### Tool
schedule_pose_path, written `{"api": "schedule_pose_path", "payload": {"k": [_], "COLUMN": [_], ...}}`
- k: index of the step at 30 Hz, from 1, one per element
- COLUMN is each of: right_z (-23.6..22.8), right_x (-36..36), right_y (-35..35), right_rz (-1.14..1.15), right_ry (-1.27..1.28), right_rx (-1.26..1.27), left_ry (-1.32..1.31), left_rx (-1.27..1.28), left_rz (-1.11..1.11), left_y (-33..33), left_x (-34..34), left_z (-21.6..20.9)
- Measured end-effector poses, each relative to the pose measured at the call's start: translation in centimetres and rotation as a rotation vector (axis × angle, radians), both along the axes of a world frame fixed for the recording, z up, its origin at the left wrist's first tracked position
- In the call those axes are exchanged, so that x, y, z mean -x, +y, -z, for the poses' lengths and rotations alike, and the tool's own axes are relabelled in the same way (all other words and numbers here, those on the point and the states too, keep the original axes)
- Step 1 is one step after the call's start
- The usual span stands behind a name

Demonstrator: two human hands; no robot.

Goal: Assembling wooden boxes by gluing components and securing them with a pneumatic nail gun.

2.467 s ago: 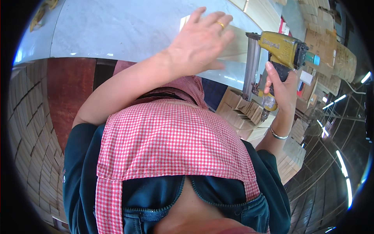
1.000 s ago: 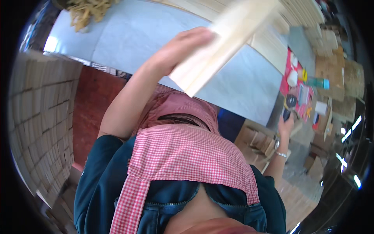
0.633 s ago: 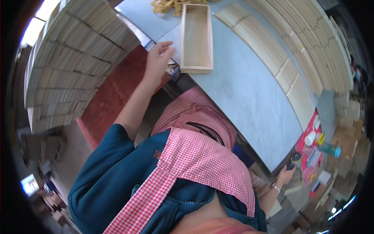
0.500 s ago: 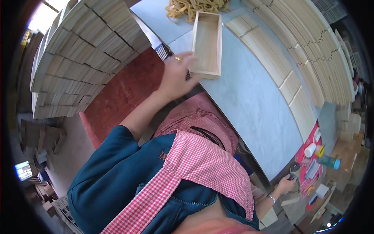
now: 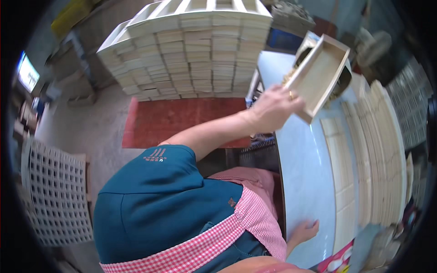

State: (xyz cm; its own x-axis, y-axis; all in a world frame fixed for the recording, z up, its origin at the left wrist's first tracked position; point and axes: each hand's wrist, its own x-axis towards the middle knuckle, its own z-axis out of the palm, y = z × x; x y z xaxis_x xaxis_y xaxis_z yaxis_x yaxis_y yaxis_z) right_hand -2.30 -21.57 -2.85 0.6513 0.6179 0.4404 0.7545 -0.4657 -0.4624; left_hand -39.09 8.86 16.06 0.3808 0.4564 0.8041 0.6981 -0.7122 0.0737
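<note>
At 2 o'clock from the middle of the view, the left hand (image 5: 275, 107) has its fingers closed on the near end of a shallow, pale wooden box (image 5: 321, 75). They lie at the box's near-left corner, touching it there; the part of the grip under the box is hidden. From these fingers the box runs away toward 1 o'clock, tilted, its open side toward the camera and its far end well apart from the hand. A yellow ring (image 5: 291, 95) sits on one finger. Behind the box's left wall, at 12 o'clock from the hand, a tan tangle (image 5: 288, 76) shows.

Between 4 and 5 o'clock, the right hand (image 5: 305, 233) is at the edge of the pale desk (image 5: 300, 177), its fingers loosely spread and holding nothing visible; whether they touch the surface I cannot tell. It is well apart from the box. Flat wooden pieces (image 5: 344, 182) lie in a row at 4 o'clock, and a red board (image 5: 182, 120) is at 10.
</note>
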Motion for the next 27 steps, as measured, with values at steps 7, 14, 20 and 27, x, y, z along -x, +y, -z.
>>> {"api": "schedule_pose_path", "payload": {"k": [7,14,20,27], "right_z": [1.1,1.3,1.9,3.5], "right_x": [0.8,1.2,1.2,-1.2], "right_y": [1.7,2.8,3.1,2.2], "right_rz": [0.042,0.097,0.160,0.101], "right_ry": [-0.245,-0.229,-0.250,-0.335], "right_rx": [0.111,0.160,0.192,0.169], "left_ry": [-0.018,0.026,0.210,0.013], "left_rx": [-0.482,0.417,0.198,0.349], "left_rz": [-0.630,-1.547,-1.506,-1.039], "left_y": [3.1,0.5,4.0,1.3], "left_x": [23.9,48.4,58.3,55.0], "left_z": [-11.2,-14.8,-7.9,-8.9]}}
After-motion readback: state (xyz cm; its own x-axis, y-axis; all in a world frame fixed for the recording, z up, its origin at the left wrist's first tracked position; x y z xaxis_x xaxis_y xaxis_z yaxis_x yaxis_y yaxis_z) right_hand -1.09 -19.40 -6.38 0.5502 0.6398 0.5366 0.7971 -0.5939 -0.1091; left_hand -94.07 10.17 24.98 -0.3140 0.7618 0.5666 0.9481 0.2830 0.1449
